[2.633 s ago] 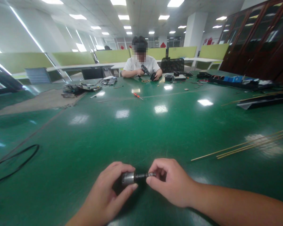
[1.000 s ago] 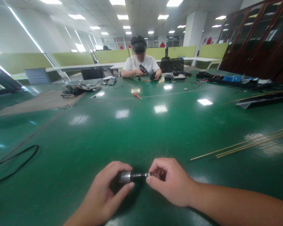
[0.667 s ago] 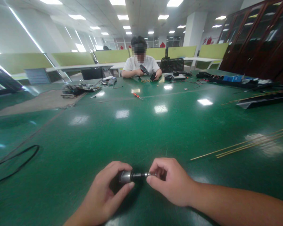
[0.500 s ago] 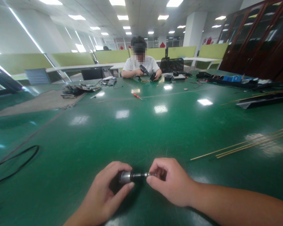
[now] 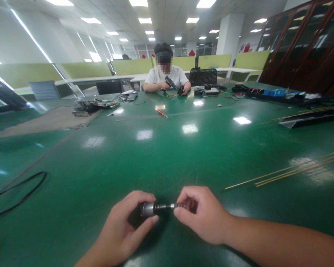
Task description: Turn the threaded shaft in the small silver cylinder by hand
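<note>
One shiny metal cylinder with slender shaft in both hands

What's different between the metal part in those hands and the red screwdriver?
The metal part is silver and black; the screwdriver is partly bright red. The left hand and right hand hold the metal part, while the screwdriver lies untouched on the green table. Both narrow from a thicker end.

"Both hands?"
"Left hand curved in a C, thumb extended; right hand in a fingertip pinch."
"Arms?"
"Bare, right forearm slanting in low, left forearm partly seen."
</note>
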A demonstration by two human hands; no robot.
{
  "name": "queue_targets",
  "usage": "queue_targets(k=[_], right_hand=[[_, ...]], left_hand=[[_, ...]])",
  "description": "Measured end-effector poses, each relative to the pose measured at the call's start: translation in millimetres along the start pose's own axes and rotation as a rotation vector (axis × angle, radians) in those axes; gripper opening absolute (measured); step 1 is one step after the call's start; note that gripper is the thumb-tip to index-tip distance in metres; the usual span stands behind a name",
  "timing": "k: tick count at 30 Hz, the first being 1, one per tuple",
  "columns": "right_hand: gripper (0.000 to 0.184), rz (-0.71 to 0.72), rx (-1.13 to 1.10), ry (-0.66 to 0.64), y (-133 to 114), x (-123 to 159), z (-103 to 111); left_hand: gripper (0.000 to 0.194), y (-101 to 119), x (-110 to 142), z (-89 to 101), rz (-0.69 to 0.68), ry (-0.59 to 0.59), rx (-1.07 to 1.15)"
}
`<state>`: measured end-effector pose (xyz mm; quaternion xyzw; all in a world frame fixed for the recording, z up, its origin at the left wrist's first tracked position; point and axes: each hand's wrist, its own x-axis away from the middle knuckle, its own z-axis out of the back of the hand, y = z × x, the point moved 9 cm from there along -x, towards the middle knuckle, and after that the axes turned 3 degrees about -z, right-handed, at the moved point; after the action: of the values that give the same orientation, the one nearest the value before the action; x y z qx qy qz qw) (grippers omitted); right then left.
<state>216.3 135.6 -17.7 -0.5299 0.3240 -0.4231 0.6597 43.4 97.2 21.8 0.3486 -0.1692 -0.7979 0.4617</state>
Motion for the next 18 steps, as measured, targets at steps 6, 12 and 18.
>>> queue_targets(k=[6,12,18], right_hand=[[0.012,0.093,-0.084,0.112,-10,5,13],[0.036,0.120,-0.247,0.042,-6,3,11],[0.057,0.087,-0.246,-0.072,-2,0,-2]], left_hand=[[0.022,-12,2,5.5,0.078,0.058,-0.021],[0.035,-28,0,11.0,0.145,0.090,-0.071],[0.036,-42,0,13.8,0.323,0.182,0.151]])
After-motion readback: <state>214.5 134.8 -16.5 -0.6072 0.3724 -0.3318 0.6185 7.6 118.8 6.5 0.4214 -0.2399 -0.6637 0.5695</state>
